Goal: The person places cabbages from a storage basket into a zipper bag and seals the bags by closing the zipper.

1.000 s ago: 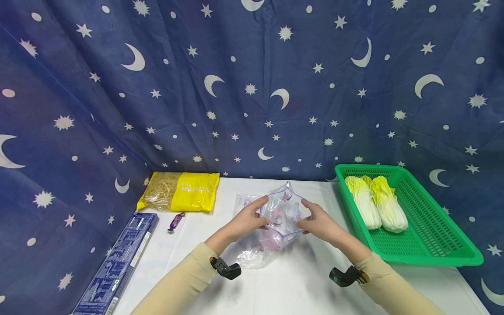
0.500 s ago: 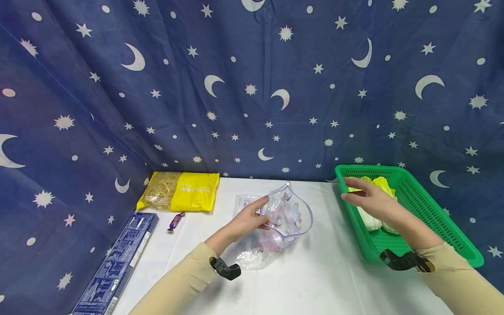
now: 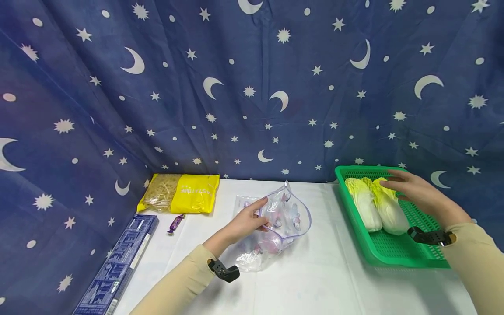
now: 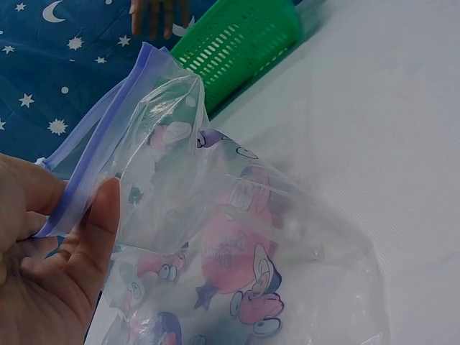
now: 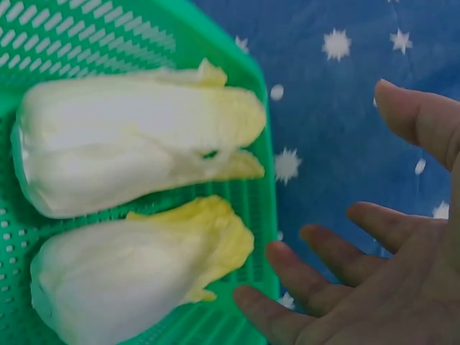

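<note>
My left hand (image 3: pixel 247 221) pinches the purple zip edge of a clear zip bag (image 4: pixel 237 237) printed with pink cartoon figures. In the head view the bag (image 3: pixel 271 236) lies on the white table with its mouth spread wide. My right hand (image 3: pixel 423 192) is over the green basket, fingers spread, holding nothing. Beneath and beside it, two napa cabbages (image 3: pixel 390 210) lie side by side in the basket. The right wrist view shows both cabbages (image 5: pixel 136 140) with yellow leaf ends toward the spread fingers (image 5: pixel 309 273).
The green plastic basket (image 3: pixel 364 249) stands at the right of the table. At the back left lies a yellow pasta bag (image 3: pixel 197 192), with a purple wrapped candy (image 3: pixel 176 223) in front and a long blue box (image 3: pixel 118 262) along the left edge. A starry curtain hangs behind.
My right hand has let go of the bag's mouth and moved right, over the basket of cabbages. My left hand keeps its hold on the bag; its mouth has rounded out.
</note>
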Tool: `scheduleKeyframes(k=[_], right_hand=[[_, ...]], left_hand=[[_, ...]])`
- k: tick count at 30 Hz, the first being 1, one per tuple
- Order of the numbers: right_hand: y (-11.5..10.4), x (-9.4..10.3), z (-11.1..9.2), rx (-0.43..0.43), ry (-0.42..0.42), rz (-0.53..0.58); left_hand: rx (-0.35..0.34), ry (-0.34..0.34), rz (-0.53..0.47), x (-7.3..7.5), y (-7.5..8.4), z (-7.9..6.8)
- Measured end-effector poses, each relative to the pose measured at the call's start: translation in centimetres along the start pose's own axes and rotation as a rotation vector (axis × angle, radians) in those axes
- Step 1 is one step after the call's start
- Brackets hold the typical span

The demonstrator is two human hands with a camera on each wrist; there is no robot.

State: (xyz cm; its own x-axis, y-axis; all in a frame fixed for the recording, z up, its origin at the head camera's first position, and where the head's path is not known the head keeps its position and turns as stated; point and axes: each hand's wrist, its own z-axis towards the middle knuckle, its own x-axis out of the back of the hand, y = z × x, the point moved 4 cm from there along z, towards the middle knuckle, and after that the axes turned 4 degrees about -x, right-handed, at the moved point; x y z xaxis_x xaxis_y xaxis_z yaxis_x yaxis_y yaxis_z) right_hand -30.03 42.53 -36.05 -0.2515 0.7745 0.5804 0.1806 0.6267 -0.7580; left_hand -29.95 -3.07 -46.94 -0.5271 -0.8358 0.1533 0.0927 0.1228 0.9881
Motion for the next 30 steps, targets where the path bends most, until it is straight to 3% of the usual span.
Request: scheduleKeyframes(k=[12,25,30], right_hand=[[5.4,1.6,2.0,-0.214,-0.096,0.02],[9.0,1.6,3.6,-0.357,-0.112,0.098],[9.4,1.1,4.1,-0.388,-0.166,0.087]], left_hand=[[0.004,0.013,-0.006,0.2,-0.2,0.0],[0.007,0.02,-0.001,0.1,-0.3,-0.1],[0.0,0.026,0.004,0.1,-0.4,-0.1]])
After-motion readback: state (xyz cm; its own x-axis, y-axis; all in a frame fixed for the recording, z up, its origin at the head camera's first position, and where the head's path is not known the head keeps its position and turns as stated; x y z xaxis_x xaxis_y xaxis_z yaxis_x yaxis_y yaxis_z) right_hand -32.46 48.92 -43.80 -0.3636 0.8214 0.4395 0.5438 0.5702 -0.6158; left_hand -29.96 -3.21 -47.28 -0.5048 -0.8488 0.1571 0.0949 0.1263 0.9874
